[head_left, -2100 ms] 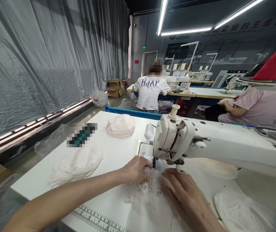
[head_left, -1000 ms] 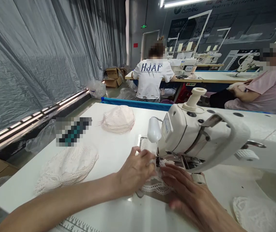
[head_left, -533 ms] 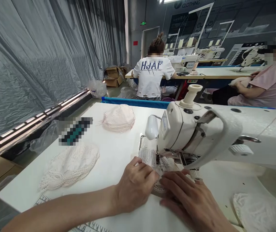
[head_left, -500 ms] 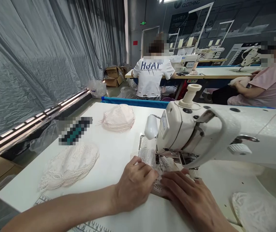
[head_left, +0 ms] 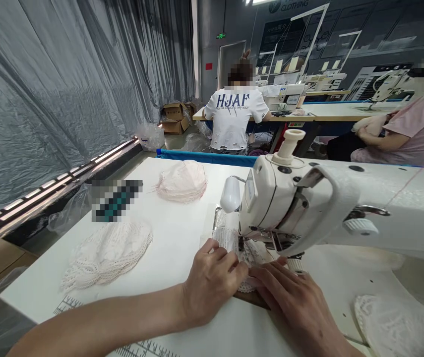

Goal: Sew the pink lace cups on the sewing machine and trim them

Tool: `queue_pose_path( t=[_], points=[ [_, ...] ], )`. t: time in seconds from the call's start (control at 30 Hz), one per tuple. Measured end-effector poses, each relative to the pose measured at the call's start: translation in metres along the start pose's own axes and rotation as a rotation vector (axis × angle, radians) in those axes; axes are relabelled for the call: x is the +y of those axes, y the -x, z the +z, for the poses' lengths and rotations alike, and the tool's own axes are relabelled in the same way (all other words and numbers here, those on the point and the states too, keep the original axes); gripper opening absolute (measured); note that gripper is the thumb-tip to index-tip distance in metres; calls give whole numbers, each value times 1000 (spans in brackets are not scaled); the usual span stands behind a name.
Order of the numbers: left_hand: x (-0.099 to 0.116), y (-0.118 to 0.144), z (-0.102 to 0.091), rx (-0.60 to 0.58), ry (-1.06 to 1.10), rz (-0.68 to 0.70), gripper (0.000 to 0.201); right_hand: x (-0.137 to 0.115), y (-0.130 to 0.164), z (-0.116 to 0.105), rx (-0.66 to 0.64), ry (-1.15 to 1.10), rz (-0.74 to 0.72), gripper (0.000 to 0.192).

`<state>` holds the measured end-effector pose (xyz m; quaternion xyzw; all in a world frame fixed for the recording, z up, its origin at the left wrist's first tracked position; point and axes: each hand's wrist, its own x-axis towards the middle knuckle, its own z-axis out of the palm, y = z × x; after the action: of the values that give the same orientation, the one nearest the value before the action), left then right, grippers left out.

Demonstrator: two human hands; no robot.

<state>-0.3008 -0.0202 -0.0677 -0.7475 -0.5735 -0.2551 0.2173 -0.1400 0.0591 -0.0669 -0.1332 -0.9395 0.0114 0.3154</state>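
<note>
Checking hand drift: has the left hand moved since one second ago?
Yes, the left hand has shifted slightly back toward the wearer, judged against the sewing machine.

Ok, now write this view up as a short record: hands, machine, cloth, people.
left hand: curled, touching the lace fabric; whether it pinches is unclear
right hand: beside the left, against the same fabric
sewing machine: white, its head above the fabric
cloth: lace pile at left, pale pink pile farther back, lace bundle at lower right
people: person in white top ahead, person in pink top at right
</note>
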Motion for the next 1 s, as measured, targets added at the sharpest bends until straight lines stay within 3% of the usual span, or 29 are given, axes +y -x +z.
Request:
queue_pose_path(
  t=[0.17,0.4,0.6,0.8,1.0],
  points=[
    [0,9,-7,-45,135,-58,15,0,14,7,13,-100,30,31],
    [-1,12,-13,-127,204,-35,16,4,26,11,-97,-159,-2,42],
    [-1,12,-14,-141,191,4,16,6,31,17,-15,-139,-42,43],
    [0,13,-12,-80,188,15,18,8,31,18,-38,-126,-44,43],
    [1,12,-13,-115,141,36,14,6,27,16,-41,-131,-62,37]
  ],
)
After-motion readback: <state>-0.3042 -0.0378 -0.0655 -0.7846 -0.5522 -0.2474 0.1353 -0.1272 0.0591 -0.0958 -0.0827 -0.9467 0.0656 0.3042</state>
